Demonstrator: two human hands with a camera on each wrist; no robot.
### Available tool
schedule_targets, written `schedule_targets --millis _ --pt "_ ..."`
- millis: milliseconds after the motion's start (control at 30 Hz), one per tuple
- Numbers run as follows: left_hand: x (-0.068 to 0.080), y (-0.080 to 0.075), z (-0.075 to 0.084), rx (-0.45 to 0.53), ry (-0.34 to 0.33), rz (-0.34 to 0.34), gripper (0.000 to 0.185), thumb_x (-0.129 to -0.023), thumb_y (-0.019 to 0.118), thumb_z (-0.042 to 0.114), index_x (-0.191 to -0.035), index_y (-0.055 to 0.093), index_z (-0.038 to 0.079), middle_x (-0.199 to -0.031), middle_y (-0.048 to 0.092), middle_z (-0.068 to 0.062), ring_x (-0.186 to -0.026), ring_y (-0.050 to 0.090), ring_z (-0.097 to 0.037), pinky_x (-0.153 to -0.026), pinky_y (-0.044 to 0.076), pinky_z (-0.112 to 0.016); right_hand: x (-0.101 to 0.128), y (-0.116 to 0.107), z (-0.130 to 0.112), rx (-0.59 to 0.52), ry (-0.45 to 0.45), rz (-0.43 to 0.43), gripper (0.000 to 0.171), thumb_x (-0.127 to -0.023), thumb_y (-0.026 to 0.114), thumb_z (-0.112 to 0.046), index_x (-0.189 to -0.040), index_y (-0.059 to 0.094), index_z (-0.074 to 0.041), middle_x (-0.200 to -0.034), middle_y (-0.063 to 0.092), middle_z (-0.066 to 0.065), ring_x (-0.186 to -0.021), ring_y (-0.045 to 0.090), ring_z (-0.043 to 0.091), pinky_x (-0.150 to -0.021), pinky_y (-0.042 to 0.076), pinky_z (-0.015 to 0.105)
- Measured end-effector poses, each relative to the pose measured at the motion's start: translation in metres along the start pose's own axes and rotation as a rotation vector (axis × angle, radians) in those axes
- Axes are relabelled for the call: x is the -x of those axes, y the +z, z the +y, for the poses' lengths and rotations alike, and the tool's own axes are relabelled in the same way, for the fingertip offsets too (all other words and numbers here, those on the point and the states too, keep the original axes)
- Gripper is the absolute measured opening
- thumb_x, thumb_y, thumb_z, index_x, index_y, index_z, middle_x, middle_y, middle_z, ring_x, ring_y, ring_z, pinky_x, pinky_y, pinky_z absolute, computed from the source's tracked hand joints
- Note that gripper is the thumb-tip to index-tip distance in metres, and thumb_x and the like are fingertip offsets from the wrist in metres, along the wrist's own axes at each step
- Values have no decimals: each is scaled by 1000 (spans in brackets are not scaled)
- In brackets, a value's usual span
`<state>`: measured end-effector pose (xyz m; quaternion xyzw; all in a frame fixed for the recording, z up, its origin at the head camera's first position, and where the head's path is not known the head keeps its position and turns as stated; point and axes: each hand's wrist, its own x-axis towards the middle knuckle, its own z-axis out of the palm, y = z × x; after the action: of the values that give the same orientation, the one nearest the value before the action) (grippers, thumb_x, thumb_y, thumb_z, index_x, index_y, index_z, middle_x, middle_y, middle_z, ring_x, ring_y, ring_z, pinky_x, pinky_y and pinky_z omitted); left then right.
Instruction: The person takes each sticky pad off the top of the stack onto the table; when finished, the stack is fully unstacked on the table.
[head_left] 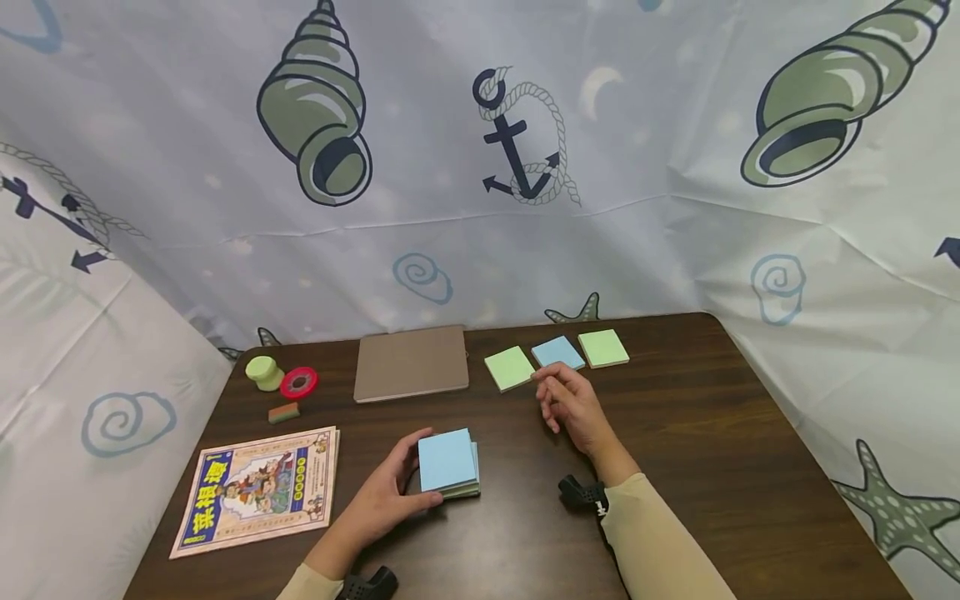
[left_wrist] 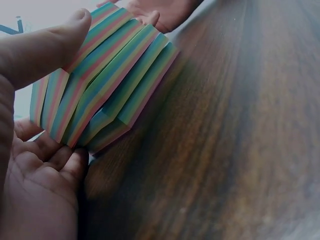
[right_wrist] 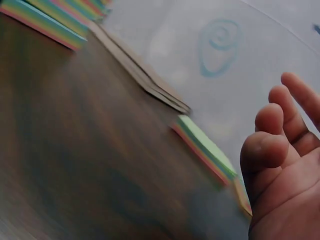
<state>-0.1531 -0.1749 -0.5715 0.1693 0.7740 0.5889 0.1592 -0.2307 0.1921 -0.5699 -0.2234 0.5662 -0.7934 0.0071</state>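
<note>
My left hand grips the paper stack; my right hand, fingers loose, is just beside the blue pad.

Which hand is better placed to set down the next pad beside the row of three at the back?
Probably the left hand: it already grips the pad stack; the right hand is bare.

The square paper note stack in the left hand's grip shows a pale blue top and green, blue and pink striped edges. Beyond the right hand's fingertips lie green, blue and green pads on the dark brown wooden table.
</note>
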Motion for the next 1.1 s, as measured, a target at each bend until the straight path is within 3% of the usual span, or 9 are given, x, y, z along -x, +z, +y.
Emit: schedule_targets --millis 133,300,467,567,700,833,1100 --pt "1 0 0 -9 -15 0 104 -88 93 18 -170 30 12 -163 48 -17 -153 46 -27 -116 33 -4 1 18 7 20 43 -91 31 -116 52 -17 -128 57 10 -94 59 15 -62 52 17 -41 44 25" --pt "1 -1 -1 14 -23 -7 101 -89 93 17 -169 32 12 -163 48 -18 -155 43 -35 -115 34 -4 4 39 11 131 101 -188 35 -114 55 -12 -135 54 16 -90 56 15 -56 43 21 -40 38 29" --pt "2 -1 -1 27 -42 -6 99 -87 94 18 -167 35 11 -162 49 -13 -154 46 -26 -116 36 -5 7 56 16 207 159 -281 41 -109 66 -12 -142 57 9 -93 56 8 -56 42 12 -43 38 26" --pt "2 -1 0 34 -44 -8 99 -86 95 19 -166 36 12 -161 50 -11 -151 48 -15 -117 36 -6 8 64 19 276 157 -345 46 -104 74 -14 -146 59 0 -101 54 14 -63 43 7 -49 40 21" --pt "2 -2 1 46 -30 -20 98 -87 94 19 -166 36 13 -161 49 -11 -147 49 -7 -117 36 -6 8 72 21 406 107 -420 57 -98 83 -16 -150 60 -9 -109 51 21 -68 40 9 -59 39 17" --pt "1 -2 0 56 -14 -24 98 -88 93 18 -166 36 14 -162 49 -12 -148 49 -5 -118 35 -5 8 76 22 489 76 -450 65 -93 89 -18 -150 60 -11 -110 49 18 -70 39 16 -61 38 17" --pt "1 -2 -2 51 -26 -19 100 -87 95 20 -168 35 15 -164 48 -11 -151 46 -6 -118 35 -6 8 78 24 526 133 -466 68 -92 91 -23 -151 59 -21 -114 52 17 -71 40 12 -63 38 17"
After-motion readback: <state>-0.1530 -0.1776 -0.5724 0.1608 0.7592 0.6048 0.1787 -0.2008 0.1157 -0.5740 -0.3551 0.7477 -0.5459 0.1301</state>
